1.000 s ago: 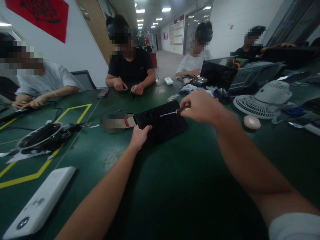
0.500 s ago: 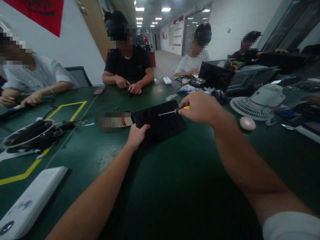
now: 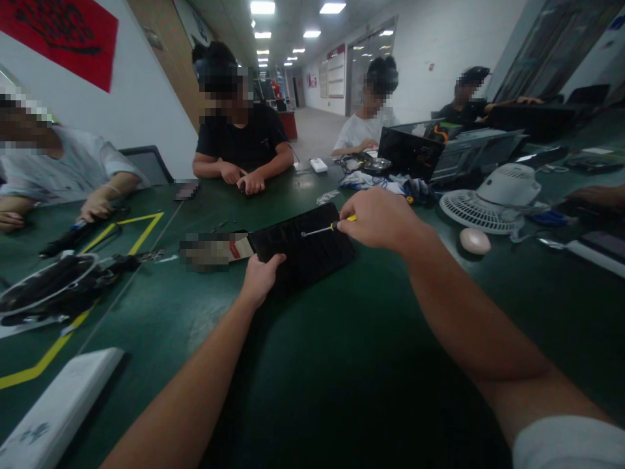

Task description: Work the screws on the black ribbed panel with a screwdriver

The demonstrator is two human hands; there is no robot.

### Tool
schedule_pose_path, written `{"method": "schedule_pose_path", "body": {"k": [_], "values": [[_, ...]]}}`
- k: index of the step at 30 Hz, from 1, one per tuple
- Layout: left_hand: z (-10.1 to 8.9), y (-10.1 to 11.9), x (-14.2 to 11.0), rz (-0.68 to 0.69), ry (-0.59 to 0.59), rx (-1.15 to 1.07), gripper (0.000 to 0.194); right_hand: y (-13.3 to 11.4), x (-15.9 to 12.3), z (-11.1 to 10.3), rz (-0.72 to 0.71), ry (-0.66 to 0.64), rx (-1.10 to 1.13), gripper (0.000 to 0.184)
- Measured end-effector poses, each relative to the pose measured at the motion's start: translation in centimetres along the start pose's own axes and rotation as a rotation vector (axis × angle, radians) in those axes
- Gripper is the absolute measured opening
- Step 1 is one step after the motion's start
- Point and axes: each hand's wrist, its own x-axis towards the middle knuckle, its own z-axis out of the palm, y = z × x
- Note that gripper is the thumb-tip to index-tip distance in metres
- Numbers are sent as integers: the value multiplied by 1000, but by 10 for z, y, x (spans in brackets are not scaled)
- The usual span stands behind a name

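Observation:
A flat black panel (image 3: pixel 319 251) with a ribbed or sectioned face lies slanted above the green table in the middle of the view. My left hand (image 3: pixel 261 277) is closed on its near left corner, thumb on top and the other fingers hidden below. From the right, my right hand (image 3: pixel 374 218) grips the yellow and black handle of a screwdriver (image 3: pixel 317 230). Its thin metal shaft points left across the panel. The tip is over the panel's upper middle; whether it touches a screw is too small to tell.
Left of the panel lies a beige piece with a red mark (image 3: pixel 239 249). Farther left are a black cable bundle (image 3: pixel 53 290) and a white box (image 3: pixel 63 404). A white fan (image 3: pixel 493 198) and a pale computer mouse (image 3: pixel 474 241) stand right. Several people sit around the table (image 3: pixel 342 365).
My view has shifted slightly, so the scene sits a little lower and farther left. Both hands keep their holds, and the screwdriver stays over the panel. A co-worker's hand at left has moved.

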Motion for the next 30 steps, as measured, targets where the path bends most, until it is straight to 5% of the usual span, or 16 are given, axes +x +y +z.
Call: {"method": "schedule_pose_path", "body": {"k": [6,15,30], "values": [[2,-2,1,-9,5,-19,41,-2,0,2,-35,-72,-23,34],[2,-5,2,-2,-28,-36,39,10,-3,-7,-53,104,27,26],[1,-6,3,-27,-7,-14,41,11,0,-1,-61,91,44,24]]}}
